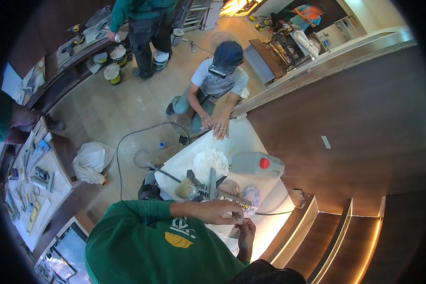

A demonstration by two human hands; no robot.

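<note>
My left hand (220, 212) reaches across from a green sleeve, its fingers pinched against those of my right hand (245, 233). Between the fingertips shows a small whitish piece (239, 220), too small to name. Just beyond them, on a white-covered surface (270, 189), lies a caulking gun (227, 198). Beside it are a container with yellowish contents (187, 188) and clear plastic bags (251, 196). Farther off sit a round white heap (208, 162) and a grey jug (255, 164) with a red cap.
A co-worker (220, 80) crouches opposite, hands at the white surface's far corner. A black cable (123, 161) loops over the floor. At left stand a tool-strewn bench (52, 208) and a white bag (92, 161); lit shelves (326, 232) are at right. Buckets (112, 73) stand farther back.
</note>
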